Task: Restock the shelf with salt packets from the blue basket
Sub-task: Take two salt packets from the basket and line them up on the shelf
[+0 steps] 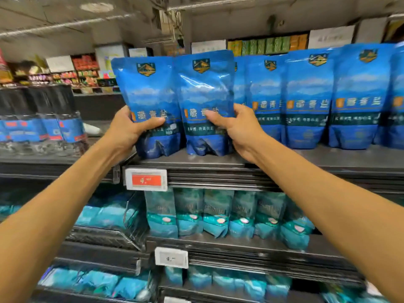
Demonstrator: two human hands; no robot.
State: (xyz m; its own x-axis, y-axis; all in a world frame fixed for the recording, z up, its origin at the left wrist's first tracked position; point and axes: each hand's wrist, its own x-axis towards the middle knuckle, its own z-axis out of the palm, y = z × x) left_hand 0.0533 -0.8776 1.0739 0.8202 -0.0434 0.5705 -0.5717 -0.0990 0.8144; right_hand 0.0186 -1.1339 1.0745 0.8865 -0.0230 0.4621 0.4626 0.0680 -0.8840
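1. Nearest the camera, two bare forearms reach up and forward; the left hand (129, 125) curls round the outer edge of the left salt packet (150, 101), thumb across its front, and the right hand (238, 127) grips the right-hand edge of the right salt packet (205, 99) in the same way.
2. Both packets stand upright, side by side and touching, their folded bases resting on the front of the top shelf (218, 162), at the left end of the row.
3. Judged from this, the restocking is under way: these two are being set in place but are not yet released or squared up with the rest.
4. Just behind and to the right, a row of shelved packets (310, 99) already stands upright, filling the shelf to the frame's edge.
5. The blue basket is out of view, so how many packets remain cannot be told.
6. The packets are glossy blue stand-up pouches with a badge at the top, a dark band of print low down and a gusseted base; the film looks soft and slightly creased.
7. Below hangs a red price tag (146, 179), with teal packets (218, 215) on the lower shelves.
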